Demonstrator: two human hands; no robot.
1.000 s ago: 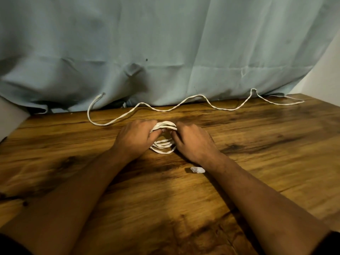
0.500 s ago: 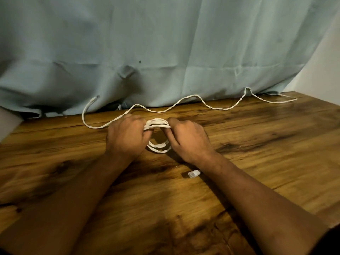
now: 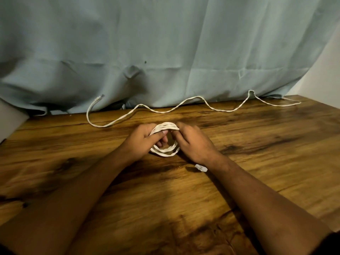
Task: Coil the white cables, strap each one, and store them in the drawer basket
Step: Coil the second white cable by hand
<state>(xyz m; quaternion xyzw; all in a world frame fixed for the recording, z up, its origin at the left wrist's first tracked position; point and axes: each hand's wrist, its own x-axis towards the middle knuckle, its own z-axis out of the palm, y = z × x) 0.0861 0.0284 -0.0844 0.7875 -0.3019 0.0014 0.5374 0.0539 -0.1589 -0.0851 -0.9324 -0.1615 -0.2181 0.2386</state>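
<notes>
A white cable wound into a small coil sits mid-table between my hands. My left hand grips the coil's left side, thumb over the top strands and fingers curled through the middle. My right hand pinches the coil's upper right edge. A second white cable lies loose and wavy along the back of the table, one plug end raised against the curtain. A small pale connector pokes out beside my right wrist.
The wooden table runs to a right edge near a pale wall. A light blue curtain hangs along the back edge. No drawer basket is in view.
Both hands stayed on the coil. The left fingers have worked further through its centre, and the coil now opens a little wider between the hands.
</notes>
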